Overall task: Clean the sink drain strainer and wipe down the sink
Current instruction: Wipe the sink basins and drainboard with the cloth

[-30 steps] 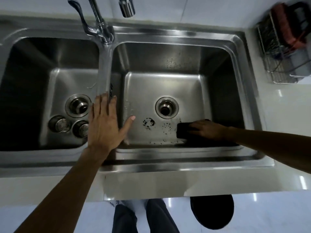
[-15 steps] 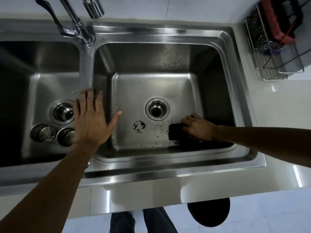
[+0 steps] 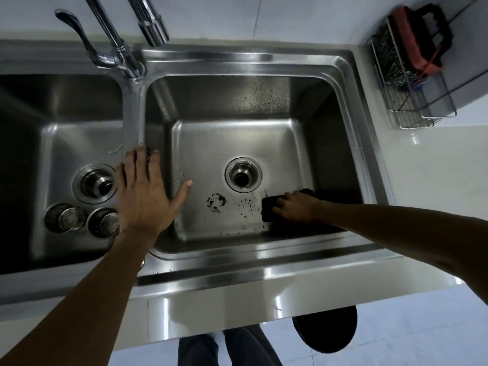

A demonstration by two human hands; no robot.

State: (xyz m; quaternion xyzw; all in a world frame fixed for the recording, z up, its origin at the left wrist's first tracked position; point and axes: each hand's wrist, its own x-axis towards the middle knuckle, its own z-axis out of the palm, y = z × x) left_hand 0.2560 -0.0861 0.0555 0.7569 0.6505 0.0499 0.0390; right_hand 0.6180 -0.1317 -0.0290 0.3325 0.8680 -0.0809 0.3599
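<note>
right hand (image 3: 294,207) grips a dark pad (image 3: 268,212), perhaps a sponge; grime spots (image 3: 217,202) lie just to its left; left hand (image 3: 144,196) rests flat, unclenched, on the divider (image 3: 133,112)

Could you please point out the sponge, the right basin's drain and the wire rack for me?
sponge (image 3: 268,210): head view, on its uncovered left end.
drain (image 3: 243,174): head view, on the dark opening at its centre.
rack (image 3: 408,111): head view, on the bare wire floor at its front.
</note>
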